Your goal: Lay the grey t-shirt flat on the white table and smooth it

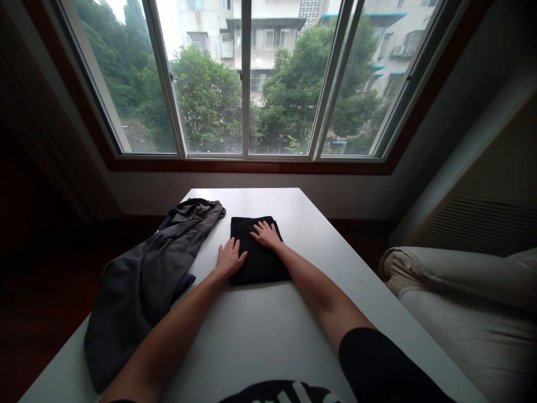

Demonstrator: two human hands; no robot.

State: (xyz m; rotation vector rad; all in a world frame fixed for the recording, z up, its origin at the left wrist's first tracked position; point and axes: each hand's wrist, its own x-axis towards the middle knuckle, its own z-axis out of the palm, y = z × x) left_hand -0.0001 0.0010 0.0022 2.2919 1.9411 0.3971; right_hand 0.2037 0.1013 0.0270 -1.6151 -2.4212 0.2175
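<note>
Both hands (247, 244) atop black folded cloth (258, 263) (fingers spread).

no readable text, no legible labels or signs

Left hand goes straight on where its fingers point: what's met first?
The black folded cloth, which the left hand already touches. Past its far edge comes white tabletop, then probably the wall beyond, though depth is hard to judge in this single view.

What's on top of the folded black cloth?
The right hand rests on the folded black cloth; the left hand lies over its left edge. Fabric beneath both hands is covered from view.
</note>
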